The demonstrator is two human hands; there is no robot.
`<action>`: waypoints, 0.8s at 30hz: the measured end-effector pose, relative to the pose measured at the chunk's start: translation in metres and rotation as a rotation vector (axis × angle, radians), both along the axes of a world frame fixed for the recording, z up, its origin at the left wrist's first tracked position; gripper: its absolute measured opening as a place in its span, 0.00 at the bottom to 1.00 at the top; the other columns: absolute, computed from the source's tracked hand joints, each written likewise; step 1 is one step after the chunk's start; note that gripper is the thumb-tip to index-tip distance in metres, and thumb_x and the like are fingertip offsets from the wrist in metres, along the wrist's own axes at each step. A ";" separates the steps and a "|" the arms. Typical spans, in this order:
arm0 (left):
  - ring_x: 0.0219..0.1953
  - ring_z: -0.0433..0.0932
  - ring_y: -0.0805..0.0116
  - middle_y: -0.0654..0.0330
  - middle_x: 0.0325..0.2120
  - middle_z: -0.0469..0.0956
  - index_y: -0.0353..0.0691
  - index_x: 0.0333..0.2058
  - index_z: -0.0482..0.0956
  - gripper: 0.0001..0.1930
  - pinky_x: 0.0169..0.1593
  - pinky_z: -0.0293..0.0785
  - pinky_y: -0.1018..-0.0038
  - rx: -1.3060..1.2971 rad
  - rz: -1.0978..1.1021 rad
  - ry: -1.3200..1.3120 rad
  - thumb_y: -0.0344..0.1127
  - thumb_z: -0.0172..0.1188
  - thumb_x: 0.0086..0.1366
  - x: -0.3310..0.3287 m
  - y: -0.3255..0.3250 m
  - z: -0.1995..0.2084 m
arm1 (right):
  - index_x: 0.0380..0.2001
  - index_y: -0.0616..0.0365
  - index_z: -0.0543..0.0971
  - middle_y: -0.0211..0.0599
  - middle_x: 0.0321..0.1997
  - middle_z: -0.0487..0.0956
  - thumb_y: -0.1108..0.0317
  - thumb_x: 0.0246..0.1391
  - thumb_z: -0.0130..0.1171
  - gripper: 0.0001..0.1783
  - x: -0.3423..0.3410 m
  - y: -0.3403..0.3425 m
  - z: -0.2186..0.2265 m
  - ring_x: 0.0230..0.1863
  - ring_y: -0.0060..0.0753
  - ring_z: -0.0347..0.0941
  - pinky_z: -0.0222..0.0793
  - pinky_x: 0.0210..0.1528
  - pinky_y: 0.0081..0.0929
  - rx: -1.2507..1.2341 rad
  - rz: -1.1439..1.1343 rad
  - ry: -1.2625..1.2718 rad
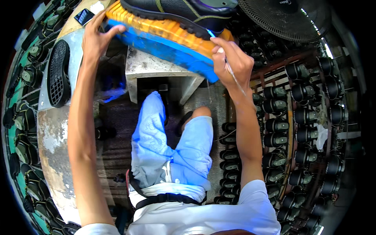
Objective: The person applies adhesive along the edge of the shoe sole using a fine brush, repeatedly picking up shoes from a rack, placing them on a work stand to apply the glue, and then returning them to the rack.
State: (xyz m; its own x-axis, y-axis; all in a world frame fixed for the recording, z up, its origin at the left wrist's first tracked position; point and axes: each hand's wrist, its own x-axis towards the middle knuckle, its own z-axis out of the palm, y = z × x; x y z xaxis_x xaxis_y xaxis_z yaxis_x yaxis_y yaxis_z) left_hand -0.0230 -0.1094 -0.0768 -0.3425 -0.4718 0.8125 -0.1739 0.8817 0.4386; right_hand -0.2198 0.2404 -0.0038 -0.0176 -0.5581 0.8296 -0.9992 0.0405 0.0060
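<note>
Black shoe [176,11] on orange/blue block [166,41], L hand [96,39] round block's end, R hand [235,64] w/ thin tool [211,33]

left hand [95,39] grips an orange block [156,25], right hand [236,62] holds a thin tool [211,33] beside a black shoe [176,12].

head-worn fisheye, looking down from close above

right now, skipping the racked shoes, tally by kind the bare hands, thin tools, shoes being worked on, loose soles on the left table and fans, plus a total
Hands: 2, left hand and right hand
Thin tool: 1
Shoe: 1
Loose sole: 1
Fan: 1
Total: 6
</note>
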 end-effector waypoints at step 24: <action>0.66 0.74 0.49 0.54 0.66 0.75 0.37 0.59 0.82 0.33 0.70 0.66 0.61 0.372 -0.009 -0.066 0.61 0.43 0.79 0.039 0.088 -0.005 | 0.41 0.62 0.87 0.42 0.30 0.86 0.78 0.55 0.55 0.14 0.037 -0.080 -0.013 0.30 0.38 0.85 0.80 0.36 0.28 -0.083 0.115 -0.183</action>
